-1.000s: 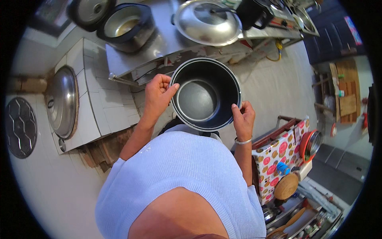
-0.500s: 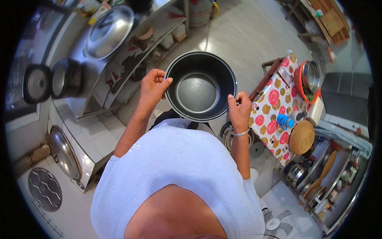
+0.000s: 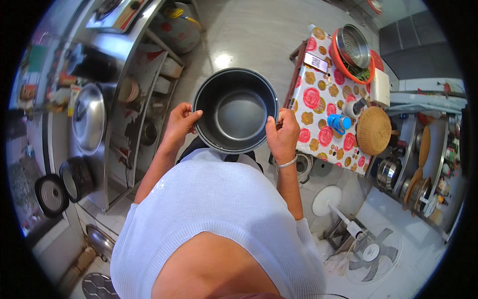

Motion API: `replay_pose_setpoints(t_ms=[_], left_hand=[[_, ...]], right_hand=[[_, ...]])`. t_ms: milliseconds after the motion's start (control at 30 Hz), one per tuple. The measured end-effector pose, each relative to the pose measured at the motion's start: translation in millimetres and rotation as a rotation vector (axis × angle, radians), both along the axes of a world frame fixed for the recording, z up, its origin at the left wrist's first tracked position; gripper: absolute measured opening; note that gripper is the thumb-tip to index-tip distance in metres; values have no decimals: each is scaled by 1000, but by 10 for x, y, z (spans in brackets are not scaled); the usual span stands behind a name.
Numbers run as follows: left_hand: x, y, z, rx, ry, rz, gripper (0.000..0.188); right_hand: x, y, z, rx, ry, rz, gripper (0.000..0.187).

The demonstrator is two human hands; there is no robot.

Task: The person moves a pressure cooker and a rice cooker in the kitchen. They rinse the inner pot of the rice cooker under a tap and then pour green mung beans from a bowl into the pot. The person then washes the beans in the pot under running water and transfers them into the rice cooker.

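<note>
Pot (image 3: 235, 110), round and dark, hangs open side up between a person's two hands at 12 o'clock, just beyond a white knit top (image 3: 214, 194) and above a pale floor (image 3: 239, 30). The left hand (image 3: 183, 123) is clamped on the rim at the pot's 9 o'clock, thumb laid at the edge; the right hand (image 3: 284, 130), with a silvery bracelet (image 3: 287, 163) at the wrist, is clamped on it near 3 o'clock. Light pools on the grey bottom inside.

Reading clockwise from the pot, a table (image 3: 298, 67) under a flowered cloth (image 3: 311, 98) stands at 3 o'clock, bearing a blue cup (image 3: 338, 122) beside a round tan board (image 3: 373, 130). On the same table, between 2 and 3 o'clock, a red basin (image 3: 337, 59) holds green leaves (image 3: 359, 74) and a metal colander (image 3: 354, 46). A fan (image 3: 371, 251) lies between 4 and 5 o'clock. A cooker (image 3: 82, 180) with its top raised sits at 8 o'clock, a large shiny lid (image 3: 89, 118) rests at 9 on a metal counter (image 3: 130, 45), and a stove (image 3: 117, 15) occupies 10 o'clock
</note>
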State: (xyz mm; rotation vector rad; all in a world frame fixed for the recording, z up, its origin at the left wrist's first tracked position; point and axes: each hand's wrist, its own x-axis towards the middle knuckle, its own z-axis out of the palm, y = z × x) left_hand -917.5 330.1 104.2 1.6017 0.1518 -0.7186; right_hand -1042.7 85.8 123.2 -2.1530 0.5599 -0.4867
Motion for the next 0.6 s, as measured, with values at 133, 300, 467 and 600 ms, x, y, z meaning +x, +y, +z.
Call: replay_pose_setpoints(t_ms=[133,300,467,600], left_hand=[[408,-356,-94,-41,188,-81,19],[1107,-772,-290,-103,279,-144,24],[1920,-1137,-291,-154,310,-171,27],[2535,-1436,-290,-216,369,-163,29]], right_hand=[[385,-298,30,-74,-31,-19,17],[1116,-687,140,-247,11,-3,18],[1943,-997,367,-288,24,27,17],[2563,-1319,409,-326,-48,44,18]])
